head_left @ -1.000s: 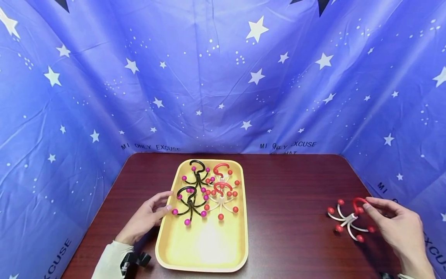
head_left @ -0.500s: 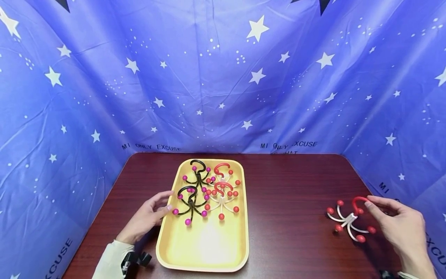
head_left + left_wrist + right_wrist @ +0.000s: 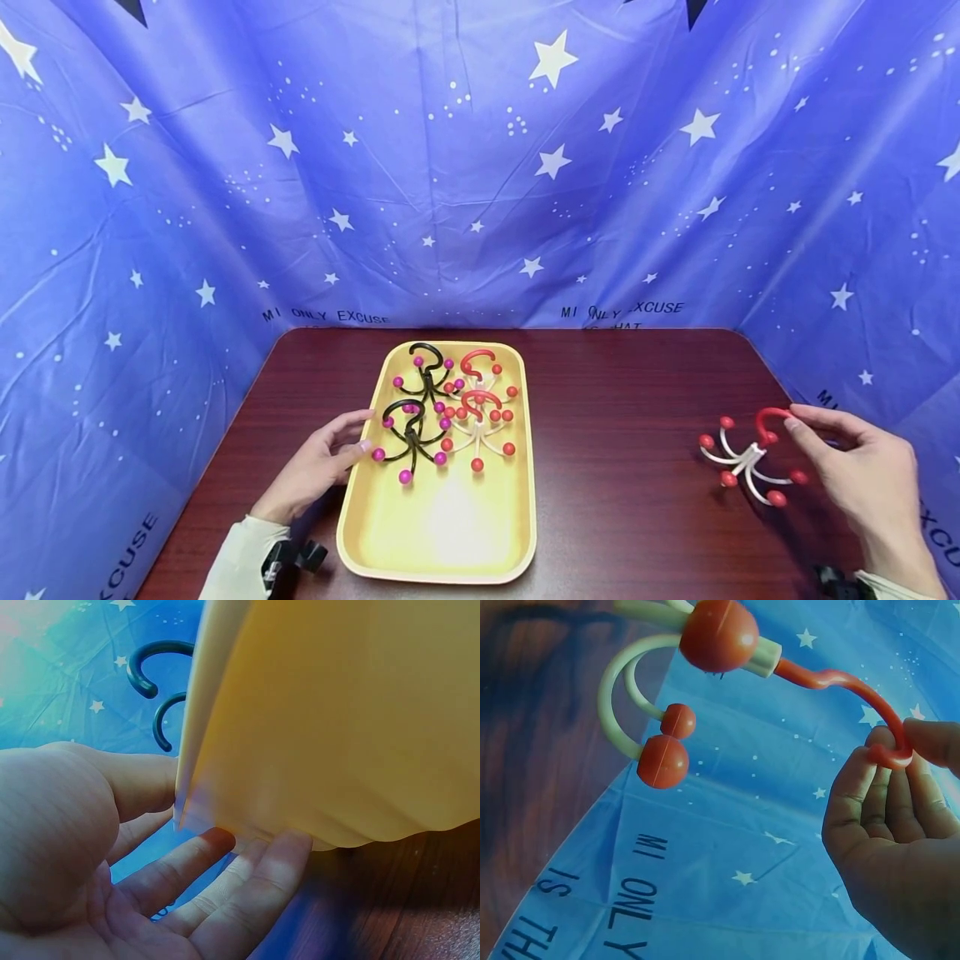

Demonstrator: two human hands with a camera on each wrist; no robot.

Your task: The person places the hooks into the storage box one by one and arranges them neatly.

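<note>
At the table's right, my right hand (image 3: 862,475) pinches the red hook end of a white multi-arm hook hanger (image 3: 750,458) between thumb and fingers. Its curved arms end in red balls (image 3: 718,636), and it is held tilted over the table. My left hand (image 3: 315,462) holds the left side of a yellow tray (image 3: 435,571); in the left wrist view the thumb is at the rim and the fingers lie against the outer wall. Inside the tray are two black hangers (image 3: 412,437) with magenta balls, and two white hangers (image 3: 478,429) with red hooks and balls.
The dark red wooden table (image 3: 615,450) spans the space between the tray and my right hand. A blue curtain (image 3: 480,167) with white stars surrounds the table at the back and sides.
My right hand has raised the white hanger slightly, and it tilts a little differently. My left hand and the tray stay where they were.
</note>
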